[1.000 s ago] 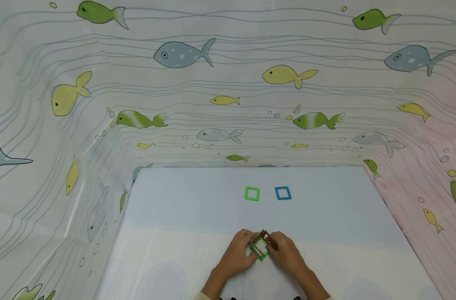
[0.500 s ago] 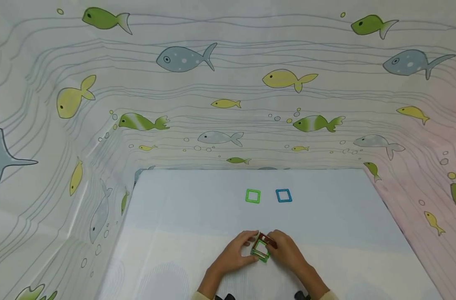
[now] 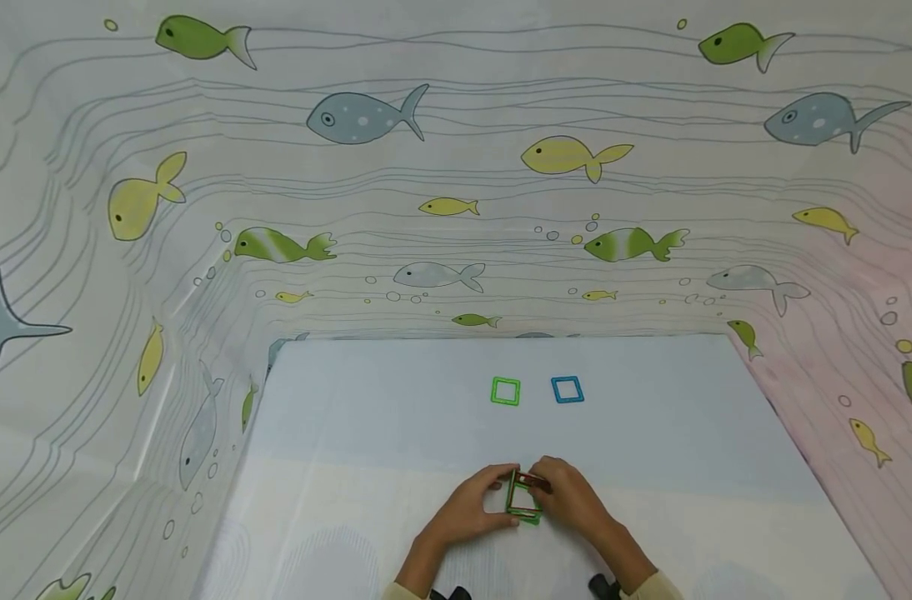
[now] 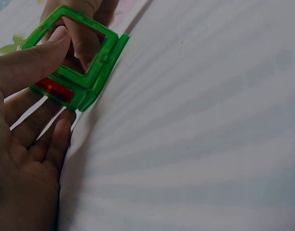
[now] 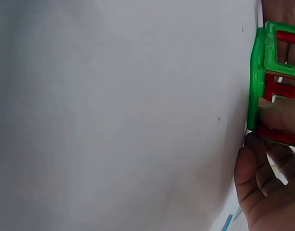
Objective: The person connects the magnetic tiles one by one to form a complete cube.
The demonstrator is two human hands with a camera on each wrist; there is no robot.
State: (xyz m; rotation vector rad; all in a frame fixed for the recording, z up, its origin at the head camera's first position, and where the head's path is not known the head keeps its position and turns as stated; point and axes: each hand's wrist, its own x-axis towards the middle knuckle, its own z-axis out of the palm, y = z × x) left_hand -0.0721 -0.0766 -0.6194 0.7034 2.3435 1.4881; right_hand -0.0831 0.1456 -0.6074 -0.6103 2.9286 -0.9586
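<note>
In the head view, my two hands meet over a small box-like build of square magnetic tiles with open middles. Its front green tile [image 4: 103,57] stands upright on another green tile [image 5: 256,79] that lies flat on the table. Red tiles [image 5: 284,137] form other sides. My left hand [image 3: 465,507] holds the build from the left, its thumb on the front green tile and fingers reaching behind. From the right, my right hand [image 3: 574,500] pinches a red tile, thumb on its face. The back of the build is partly hidden by fingers.
Farther back on the white table [image 3: 366,417] lie a loose green square tile [image 3: 493,392] and a blue square tile [image 3: 579,390], side by side and apart. A fish-patterned sheet [image 3: 456,233] rises behind the table and along both sides.
The build has turned from a diamond slant to nearly square with the view, both hands staying on it. My left fingers have shifted along its edge. The two loose tiles lie where they were.
</note>
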